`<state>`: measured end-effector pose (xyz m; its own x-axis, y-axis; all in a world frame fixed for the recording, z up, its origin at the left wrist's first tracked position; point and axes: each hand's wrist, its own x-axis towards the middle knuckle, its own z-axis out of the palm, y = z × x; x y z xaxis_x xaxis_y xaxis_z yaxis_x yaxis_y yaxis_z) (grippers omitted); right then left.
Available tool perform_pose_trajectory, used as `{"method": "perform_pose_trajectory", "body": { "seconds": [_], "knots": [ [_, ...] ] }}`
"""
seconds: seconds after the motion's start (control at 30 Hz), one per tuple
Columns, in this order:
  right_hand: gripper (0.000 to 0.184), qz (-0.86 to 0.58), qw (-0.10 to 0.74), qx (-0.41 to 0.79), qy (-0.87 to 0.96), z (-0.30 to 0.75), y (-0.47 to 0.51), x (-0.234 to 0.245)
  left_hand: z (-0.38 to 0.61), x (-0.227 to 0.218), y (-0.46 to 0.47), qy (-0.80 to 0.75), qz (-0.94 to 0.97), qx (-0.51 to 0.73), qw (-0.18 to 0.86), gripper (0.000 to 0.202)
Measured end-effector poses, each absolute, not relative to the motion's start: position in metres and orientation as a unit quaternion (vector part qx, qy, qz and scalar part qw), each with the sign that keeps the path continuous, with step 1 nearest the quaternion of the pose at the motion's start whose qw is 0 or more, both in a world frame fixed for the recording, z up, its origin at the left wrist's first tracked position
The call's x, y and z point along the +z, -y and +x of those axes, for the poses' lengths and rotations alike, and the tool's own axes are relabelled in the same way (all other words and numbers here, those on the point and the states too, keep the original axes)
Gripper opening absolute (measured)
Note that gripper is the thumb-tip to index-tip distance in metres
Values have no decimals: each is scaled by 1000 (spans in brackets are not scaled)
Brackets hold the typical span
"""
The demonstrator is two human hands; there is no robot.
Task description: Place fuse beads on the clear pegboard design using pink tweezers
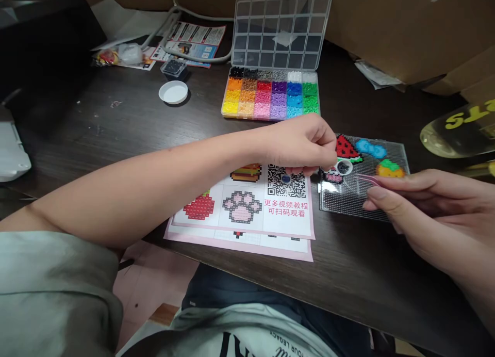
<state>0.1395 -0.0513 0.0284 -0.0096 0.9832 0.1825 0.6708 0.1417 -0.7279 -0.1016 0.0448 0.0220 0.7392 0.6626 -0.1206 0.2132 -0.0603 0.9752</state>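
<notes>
My left hand (303, 143) reaches across to the right, fingers closed on a small round white cup (350, 167) with dark beads inside. My right hand (425, 207) pinches a pair of pink tweezers (374, 180), whose tips point left toward the cup. Both are over a clear pegboard (359, 205). On the board lie bead figures: a red watermelon slice (345, 146), a blue bow (371, 148), an orange figure with a green top (389, 168) and a pink-and-dark figure (333, 176) partly hidden by my left hand.
A lidded bead box (270, 94) stands open at the back, its compartments sorted by colour. Pattern sheets (288, 223) lie under my left forearm. A white round dish (174, 93) and a small clear box (174, 68) are farther left. A clear bottle (444, 132) is at right.
</notes>
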Motion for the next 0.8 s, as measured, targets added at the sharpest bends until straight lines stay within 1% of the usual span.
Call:
{"method": "perform_pose_trajectory", "body": {
  "seconds": [0.27, 0.47, 0.53, 0.63, 0.8],
  "knots": [
    [18, -576, 349, 239, 700, 148, 38, 25, -103, 24, -48, -320, 706, 148, 614, 11],
    [9, -593, 380, 266, 658, 140, 46, 27, -103, 25, -49, -349, 700, 140, 607, 14],
    [9, -572, 369, 261, 684, 143, 47, 27, -103, 25, -49, -348, 698, 143, 609, 12],
    [5, -542, 323, 244, 736, 153, 47, 28, -102, 26, -49, -348, 694, 144, 614, 11],
    [7, -547, 271, 179, 771, 172, 45, 38, -102, 25, -48, -343, 691, 153, 618, 12]
  ]
}}
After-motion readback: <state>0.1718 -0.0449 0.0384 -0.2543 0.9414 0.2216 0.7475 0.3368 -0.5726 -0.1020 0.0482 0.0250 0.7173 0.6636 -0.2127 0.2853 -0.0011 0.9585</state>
